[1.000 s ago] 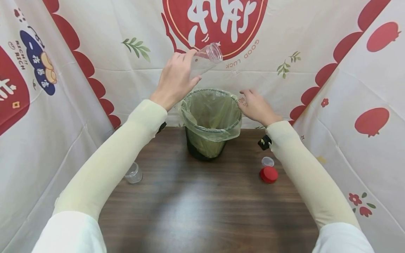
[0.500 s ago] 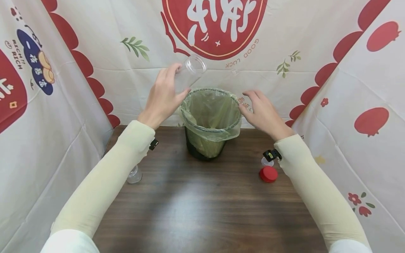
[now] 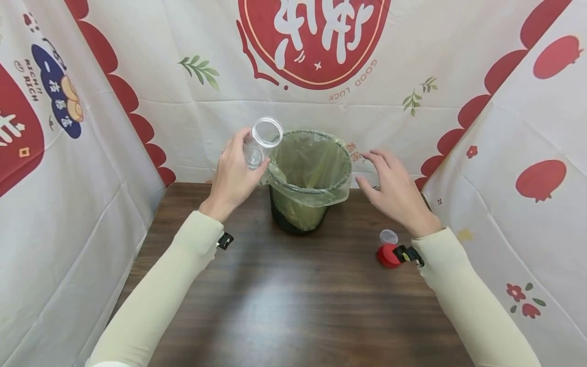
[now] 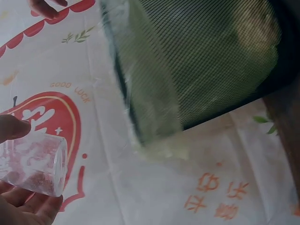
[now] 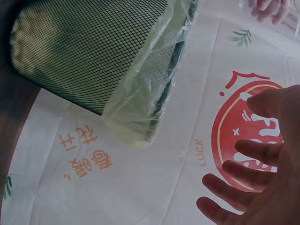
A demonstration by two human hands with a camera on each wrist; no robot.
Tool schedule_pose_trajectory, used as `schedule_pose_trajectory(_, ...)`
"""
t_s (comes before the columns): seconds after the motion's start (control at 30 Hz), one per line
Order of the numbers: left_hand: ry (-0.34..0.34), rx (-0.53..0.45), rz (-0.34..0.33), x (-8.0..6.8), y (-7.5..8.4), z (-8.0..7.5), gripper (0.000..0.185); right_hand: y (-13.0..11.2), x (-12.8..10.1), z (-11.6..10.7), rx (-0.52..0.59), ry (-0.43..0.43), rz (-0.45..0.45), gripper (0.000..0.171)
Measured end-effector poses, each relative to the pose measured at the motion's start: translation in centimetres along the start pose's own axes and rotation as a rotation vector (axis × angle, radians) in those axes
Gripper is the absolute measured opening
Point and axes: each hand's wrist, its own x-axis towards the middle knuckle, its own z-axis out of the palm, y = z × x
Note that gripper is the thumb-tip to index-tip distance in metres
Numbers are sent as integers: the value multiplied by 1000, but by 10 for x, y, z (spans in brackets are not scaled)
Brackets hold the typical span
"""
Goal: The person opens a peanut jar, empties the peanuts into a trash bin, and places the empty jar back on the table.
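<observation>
In the head view my left hand (image 3: 233,177) grips a clear plastic jar (image 3: 254,154) with its fingers and thumb around the side. Its uncapped mouth faces up and leans toward me; the walls look transparent with nothing visible inside. The left wrist view shows the base end of the jar (image 4: 40,161) between thumb and fingers. Just right of the jar stands a mesh trash can (image 3: 293,211) lined with a pale yellow-green plastic bag (image 3: 321,198). My right hand (image 3: 396,191) hovers at the can's right side, fingers spread and holding nothing, as the right wrist view confirms.
On the brown wooden table (image 3: 293,295), a red screw lid (image 3: 387,256) lies below my right wrist, partly covered by the wrist camera. A small clear disc (image 3: 389,236) is right behind it. Printed white cloth (image 3: 160,127) walls in the back and both sides.
My left hand has come down and back toward me with the jar, turning it more upright from over the can. My right hand has drawn back slightly, and its fingers have spread.
</observation>
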Motion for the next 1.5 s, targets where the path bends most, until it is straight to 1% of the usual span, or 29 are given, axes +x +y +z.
schedule_pose_trajectory(0.1,9,-10,-21,-13,-6,5,68,3,-11,1,-15,-4,11,58)
schedule_pose_trajectory(0.17,11,-18,-47,-21,-9,7,69,4,-18,3,-18,-2,15,59)
schedule_pose_trajectory(0.4,39,-7,-176,-52,-26,16,72,7,-41,14,12,27,11,59)
schedule_pose_trajectory(0.6,54,-31,-261,-82,-45,24,73,10,-61,29,32,49,20,60)
schedule_pose_trajectory(0.7,70,-50,-271,-99,-54,32,74,12,-69,34,41,54,39,60)
schedule_pose_trajectory(0.83,112,-59,-237,-122,-66,44,72,14,-78,42,50,65,49,60)
schedule_pose_trajectory(0.9,129,-56,-243,-134,-72,47,71,15,-82,47,53,74,45,61)
schedule_pose_trajectory(1.0,145,-35,-293,-150,-81,51,71,14,-88,54,62,82,45,61)
schedule_pose_trajectory(1.1,129,-17,-372,-166,-89,55,72,13,-96,60,78,80,48,62)
schedule_pose_trajectory(1.13,121,-14,-393,-172,-92,56,72,12,-98,63,84,76,51,62)
schedule_pose_trajectory(1.17,119,-12,-400,-178,-95,58,72,11,-101,65,87,72,52,62)
schedule_pose_trajectory(1.27,133,-6,-391,-197,-112,65,72,8,-107,71,92,44,65,63)
schedule_pose_trajectory(1.3,153,2,-385,-205,-123,70,70,7,-108,74,90,33,69,63)
schedule_pose_trajectory(1.37,179,9,-395,-219,-147,80,73,5,-112,78,93,13,82,64)
schedule_pose_trajectory(1.43,184,15,-416,-233,-170,89,76,3,-115,81,102,-2,93,64)
schedule_pose_trajectory(1.5,183,28,-445,-243,-188,96,79,3,-118,84,106,-3,96,63)
